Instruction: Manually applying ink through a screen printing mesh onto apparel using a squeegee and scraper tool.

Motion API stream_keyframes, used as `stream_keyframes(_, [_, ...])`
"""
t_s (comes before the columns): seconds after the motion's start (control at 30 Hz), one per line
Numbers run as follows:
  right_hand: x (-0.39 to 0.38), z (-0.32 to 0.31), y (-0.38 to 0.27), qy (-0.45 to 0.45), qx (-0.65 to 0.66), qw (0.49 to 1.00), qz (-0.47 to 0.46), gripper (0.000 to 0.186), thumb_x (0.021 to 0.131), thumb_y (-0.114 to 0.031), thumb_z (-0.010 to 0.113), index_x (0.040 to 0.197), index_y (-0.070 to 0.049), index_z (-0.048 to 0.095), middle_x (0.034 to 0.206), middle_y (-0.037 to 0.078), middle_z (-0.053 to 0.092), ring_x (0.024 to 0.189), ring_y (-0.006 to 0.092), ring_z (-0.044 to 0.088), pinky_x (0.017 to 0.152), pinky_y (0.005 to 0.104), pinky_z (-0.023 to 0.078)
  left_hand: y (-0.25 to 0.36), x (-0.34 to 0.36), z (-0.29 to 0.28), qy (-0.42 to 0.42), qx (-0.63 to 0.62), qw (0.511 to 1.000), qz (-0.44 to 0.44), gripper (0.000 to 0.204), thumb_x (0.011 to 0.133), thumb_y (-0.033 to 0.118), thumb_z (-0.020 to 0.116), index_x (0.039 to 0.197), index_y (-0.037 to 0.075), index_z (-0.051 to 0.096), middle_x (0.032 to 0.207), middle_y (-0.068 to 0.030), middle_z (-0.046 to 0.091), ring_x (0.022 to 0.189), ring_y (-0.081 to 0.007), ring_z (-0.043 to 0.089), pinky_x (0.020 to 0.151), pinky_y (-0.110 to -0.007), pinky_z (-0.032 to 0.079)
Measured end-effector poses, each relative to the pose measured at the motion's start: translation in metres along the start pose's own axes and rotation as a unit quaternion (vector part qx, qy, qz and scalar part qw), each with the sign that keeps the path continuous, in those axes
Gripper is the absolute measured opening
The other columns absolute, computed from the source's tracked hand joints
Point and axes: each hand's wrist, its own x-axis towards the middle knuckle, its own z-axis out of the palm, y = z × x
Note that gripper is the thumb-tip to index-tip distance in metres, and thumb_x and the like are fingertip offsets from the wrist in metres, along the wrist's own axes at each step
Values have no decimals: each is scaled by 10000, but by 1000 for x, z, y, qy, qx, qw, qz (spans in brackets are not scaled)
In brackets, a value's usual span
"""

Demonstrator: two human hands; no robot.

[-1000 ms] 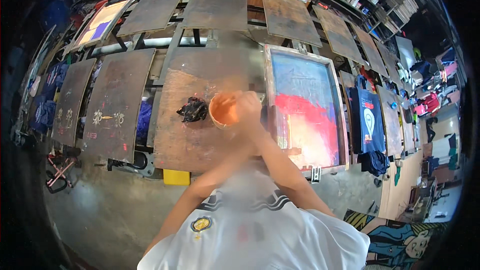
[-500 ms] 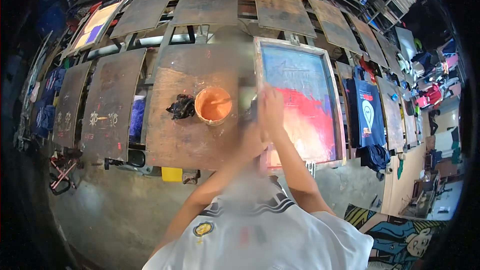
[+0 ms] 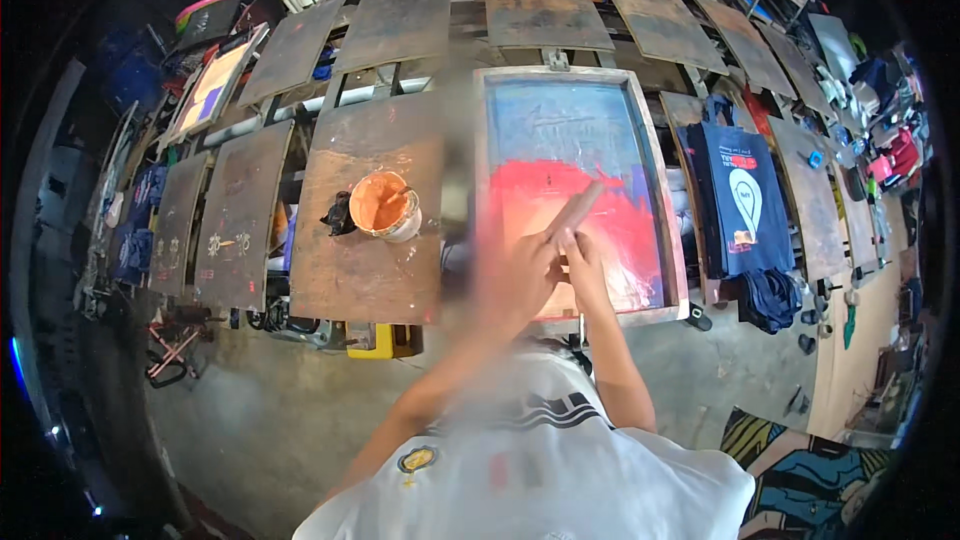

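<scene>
My left hand (image 3: 530, 268) is closed round a narrow brown bar that looks like a squeegee (image 3: 577, 208), tilted with its far end up to the right. Beside it my right hand (image 3: 585, 265) is closed, its fingertips at the near end of the bar. Both hands are over the near part of a framed printing screen (image 3: 655, 190), whose mesh is blue at the far end and smeared with red and pale orange ink nearer me. A blurred vertical band partly covers my left forearm. To the left, a white tub (image 3: 405, 225) of orange ink, a stirrer leaning in it, stands on a brown board.
A crumpled black bundle (image 3: 338, 215) touches the tub's left side. Further boards (image 3: 235, 225) on metal arms line both sides and the back. A navy tote bag (image 3: 738, 190) with a white print lies on a board at right. Something yellow (image 3: 370, 340) is below the tub's board.
The view has shifted, so screen and tub appear further left. My hands have come down nearer me, and the bar now shows clearly above them.
</scene>
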Motion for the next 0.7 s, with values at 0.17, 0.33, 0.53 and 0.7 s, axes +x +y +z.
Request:
stream_keyframes(0.17, [-5, -34, -15, 1, 250, 967, 53, 348, 938, -235, 672, 1202, -32, 571, 1056, 67, 631, 923, 171, 626, 718, 338, 528, 27, -22, 31, 50, 68, 972, 220, 182, 667, 89, 734, 806, 66, 620, 1138, -100, 650, 1131, -305, 581, 925, -432, 464])
stream_keyframes(0.33, [-5, -60, -23, -45, 277, 959, 44, 367, 850, -89, 737, 1183, -13, 602, 1040, 59, 661, 927, 184, 641, 773, 330, 517, 51, -48, 41, 50, 44, 972, 224, 166, 698, 77, 712, 845, 68, 635, 1108, -96, 660, 1106, -294, 596, 898, -428, 474])
stream_keyframes(0.53, [1, -79, -27, -78, 72, 991, -86, 390, 780, -89, 782, 1124, 31, 644, 1051, 111, 698, 901, 183, 673, 824, 335, 526, 34, -75, 19, 27, 118, 993, 16, 133, 791, 43, 687, 914, 33, 637, 1055, -128, 661, 1023, -316, 608, 875, -427, 476])
stream_keyframes(0.7, [-15, -79, -28, -86, 41, 994, -60, 396, 750, -100, 808, 1094, 35, 664, 1013, 101, 707, 901, 176, 668, 834, 337, 517, -26, -5, -72, 210, 208, 955, -31, 207, 814, 79, 688, 1015, 30, 665, 1060, -155, 647, 1006, -343, 602, 893, -441, 471])
